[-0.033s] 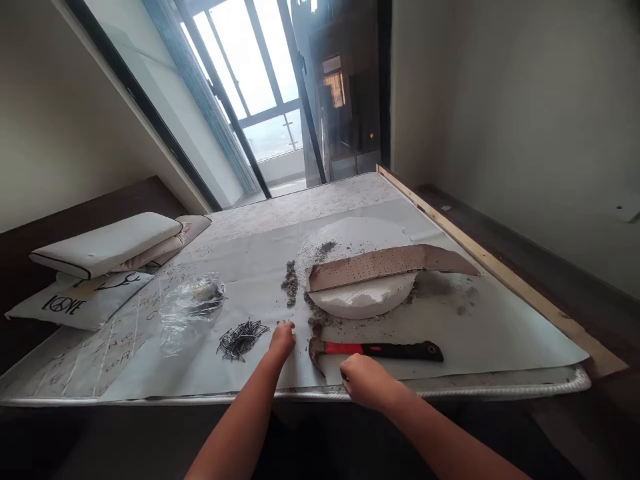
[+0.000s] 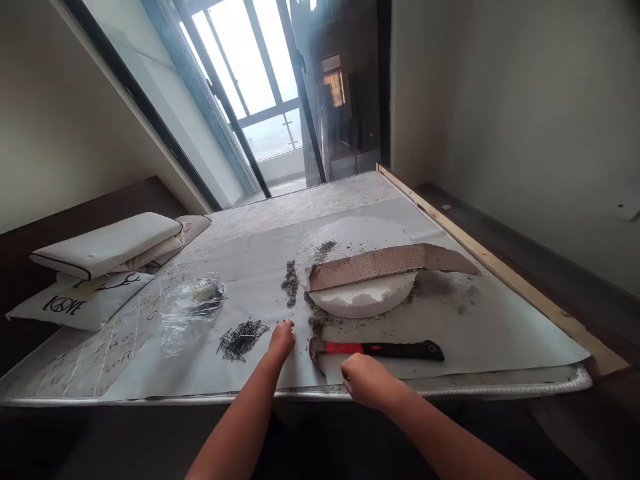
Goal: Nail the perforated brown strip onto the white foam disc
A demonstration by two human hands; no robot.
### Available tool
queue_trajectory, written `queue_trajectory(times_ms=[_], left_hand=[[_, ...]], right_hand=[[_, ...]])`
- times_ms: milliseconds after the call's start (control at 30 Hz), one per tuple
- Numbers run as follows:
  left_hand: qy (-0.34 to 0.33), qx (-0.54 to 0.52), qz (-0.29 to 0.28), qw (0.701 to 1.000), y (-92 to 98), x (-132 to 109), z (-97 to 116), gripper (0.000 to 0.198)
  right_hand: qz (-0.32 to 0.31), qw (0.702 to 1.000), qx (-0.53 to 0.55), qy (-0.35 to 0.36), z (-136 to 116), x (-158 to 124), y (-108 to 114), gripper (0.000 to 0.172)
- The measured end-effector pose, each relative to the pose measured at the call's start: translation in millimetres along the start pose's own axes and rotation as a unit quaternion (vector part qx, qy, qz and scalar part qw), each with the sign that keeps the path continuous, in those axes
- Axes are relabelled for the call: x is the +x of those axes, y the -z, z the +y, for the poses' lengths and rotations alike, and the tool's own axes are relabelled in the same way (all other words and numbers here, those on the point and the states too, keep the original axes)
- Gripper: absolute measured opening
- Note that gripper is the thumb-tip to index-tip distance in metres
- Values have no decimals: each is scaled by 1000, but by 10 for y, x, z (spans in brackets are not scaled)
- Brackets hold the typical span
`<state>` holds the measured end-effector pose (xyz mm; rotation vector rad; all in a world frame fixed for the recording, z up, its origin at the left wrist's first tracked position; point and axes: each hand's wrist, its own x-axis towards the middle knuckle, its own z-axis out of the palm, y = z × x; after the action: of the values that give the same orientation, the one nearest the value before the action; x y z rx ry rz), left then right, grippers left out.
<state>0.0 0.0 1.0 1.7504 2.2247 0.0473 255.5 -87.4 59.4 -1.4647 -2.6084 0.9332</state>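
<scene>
My left hand (image 2: 283, 339) rests on the paper sheet just right of a loose pile of dark nails (image 2: 241, 337). Its fingers are curled down and hidden behind the knuckles. My right hand (image 2: 365, 380) is closed in a fist near the sheet's front edge, just in front of a hammer (image 2: 385, 349) with a red and black handle, not touching it. The hammer lies flat with its head pointing left. Behind it is a white round disc (image 2: 357, 297) with a brown perforated strip (image 2: 385, 263) laid across it.
Grey crumbs of debris (image 2: 290, 283) lie around the disc. A crumpled clear plastic bag (image 2: 193, 300) sits left of the nails. Pillows (image 2: 105, 250) are stacked at far left. A wooden batten (image 2: 500, 273) runs along the mattress's right edge. A grey paper sheet (image 2: 240, 257) covers the mattress.
</scene>
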Motion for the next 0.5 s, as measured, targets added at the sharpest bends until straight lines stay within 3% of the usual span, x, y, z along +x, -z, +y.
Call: queue_trajectory(times_ms=[267, 500], left_hand=[[-18, 71, -3, 997, 9, 4, -51, 55], [-54, 115, -48, 991, 40, -1, -95, 54]], right_hand=[[-18, 1000, -10, -14, 82, -26, -6, 24], [-20, 999, -17, -18, 134, -54, 2, 25]])
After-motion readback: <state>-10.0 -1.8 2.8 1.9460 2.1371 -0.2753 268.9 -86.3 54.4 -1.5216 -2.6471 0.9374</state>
